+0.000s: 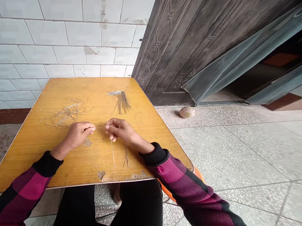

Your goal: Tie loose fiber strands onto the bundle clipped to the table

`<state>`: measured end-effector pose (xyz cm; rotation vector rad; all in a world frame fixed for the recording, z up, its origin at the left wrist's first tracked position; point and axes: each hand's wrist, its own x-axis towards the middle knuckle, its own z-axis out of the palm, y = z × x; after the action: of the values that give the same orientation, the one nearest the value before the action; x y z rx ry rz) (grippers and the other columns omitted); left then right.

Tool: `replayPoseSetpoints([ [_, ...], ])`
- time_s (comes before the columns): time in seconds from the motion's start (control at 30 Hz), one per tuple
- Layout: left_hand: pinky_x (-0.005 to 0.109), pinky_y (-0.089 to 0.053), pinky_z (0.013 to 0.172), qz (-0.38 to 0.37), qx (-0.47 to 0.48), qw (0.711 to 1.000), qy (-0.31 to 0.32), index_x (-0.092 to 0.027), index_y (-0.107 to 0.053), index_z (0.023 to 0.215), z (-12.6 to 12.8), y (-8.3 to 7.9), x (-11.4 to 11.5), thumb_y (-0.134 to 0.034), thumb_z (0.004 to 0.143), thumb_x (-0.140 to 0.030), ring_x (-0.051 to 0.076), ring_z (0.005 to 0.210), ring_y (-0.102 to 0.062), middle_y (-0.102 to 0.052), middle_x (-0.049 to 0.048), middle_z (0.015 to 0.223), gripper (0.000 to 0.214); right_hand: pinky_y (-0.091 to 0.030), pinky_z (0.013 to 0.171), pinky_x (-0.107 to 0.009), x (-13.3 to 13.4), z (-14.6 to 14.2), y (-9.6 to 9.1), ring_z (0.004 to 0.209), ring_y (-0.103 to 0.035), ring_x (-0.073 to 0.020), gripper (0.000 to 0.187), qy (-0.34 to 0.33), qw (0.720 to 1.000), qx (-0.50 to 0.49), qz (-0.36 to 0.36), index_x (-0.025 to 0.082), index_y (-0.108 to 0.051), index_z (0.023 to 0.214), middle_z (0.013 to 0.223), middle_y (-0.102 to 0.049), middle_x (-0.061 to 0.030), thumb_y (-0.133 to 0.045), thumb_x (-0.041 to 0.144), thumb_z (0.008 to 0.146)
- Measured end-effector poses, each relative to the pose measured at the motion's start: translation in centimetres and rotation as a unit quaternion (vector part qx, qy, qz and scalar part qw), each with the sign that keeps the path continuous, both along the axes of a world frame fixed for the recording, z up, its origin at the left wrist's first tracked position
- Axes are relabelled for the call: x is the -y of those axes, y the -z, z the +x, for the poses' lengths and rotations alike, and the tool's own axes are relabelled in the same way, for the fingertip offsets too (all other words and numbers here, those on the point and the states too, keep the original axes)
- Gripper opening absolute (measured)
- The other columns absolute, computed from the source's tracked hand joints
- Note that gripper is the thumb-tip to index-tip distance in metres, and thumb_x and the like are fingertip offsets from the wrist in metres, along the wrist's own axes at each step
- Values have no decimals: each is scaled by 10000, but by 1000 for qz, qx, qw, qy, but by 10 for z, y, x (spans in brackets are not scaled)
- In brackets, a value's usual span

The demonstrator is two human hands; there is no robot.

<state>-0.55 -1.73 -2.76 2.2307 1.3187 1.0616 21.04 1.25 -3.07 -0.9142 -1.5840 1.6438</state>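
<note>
My left hand (80, 133) is closed in a pinch above the middle of the wooden table, its fingertips on a thin strand too fine to make out well. My right hand (121, 130) pinches just to the right, a short gap away, and the faint strand seems to span the gap. A pale thin strand (113, 152) hangs down below the right fingers. Several dark strands (126, 156) show under the right wrist. Beyond the right hand lies a neat bundle of strands (123, 103) with silvery ends. A loose tangle of strands (64, 114) is spread past the left hand.
The yellow wooden table (91, 86) has chipped patches along its near edge. Behind it stands a white tiled wall (47, 30). At the right are a dark carved door (167, 56), a hanging curtain (215, 66) and a worn ball (187, 112) on the floor. Something orange (167, 191) shows beneath the table's right corner.
</note>
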Motion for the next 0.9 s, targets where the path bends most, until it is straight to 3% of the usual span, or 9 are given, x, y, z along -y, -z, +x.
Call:
replayPoseSetpoints([
  [0.17,258,-459,627,48,-26,998,13,-177,-709,789,11,11,-4,-543,859,-228,146,655,-632,-714,30,741,188,-437,489,-215,-4,4,3,488,-523,-78,191,-24,986,110,125,151,-593,735,587,-564,30,-609,320,822],
  [0.3,274,-466,648,73,-33,997,-1,-182,-705,807,17,17,-7,-542,866,-199,155,681,-630,-707,32,740,175,-399,604,-235,-8,13,-4,618,-553,-102,128,15,920,241,309,155,-686,741,679,-640,-5,-621,229,823],
  [0.37,284,-474,671,71,-35,997,-10,-181,-699,856,19,19,-7,-546,860,-181,158,706,-631,-710,39,782,153,-399,649,-243,-13,20,-8,688,-578,-119,98,39,895,270,354,167,-718,782,765,-674,-27,-630,196,815],
  [0.5,312,-484,704,57,-47,997,-31,-153,-664,973,19,19,-6,-549,843,-170,167,726,-615,-692,70,873,175,-396,649,-252,-29,36,-12,683,-579,-134,79,83,873,322,357,177,-740,743,750,-665,-34,-673,201,776],
  [0.6,316,-480,709,37,-67,997,-27,-137,-656,943,18,18,-5,-529,846,-172,168,734,-601,-670,86,903,164,-382,635,-248,-39,44,-10,665,-570,-132,96,101,865,364,329,174,-736,700,721,-651,-23,-687,228,764],
  [0.9,311,-464,738,22,-86,996,-10,-152,-654,890,14,21,-5,-506,858,-175,182,809,-605,-658,79,909,153,-308,559,-233,-44,40,-3,619,-527,-116,146,75,829,461,309,191,-745,736,676,-647,-2,-642,272,801],
])
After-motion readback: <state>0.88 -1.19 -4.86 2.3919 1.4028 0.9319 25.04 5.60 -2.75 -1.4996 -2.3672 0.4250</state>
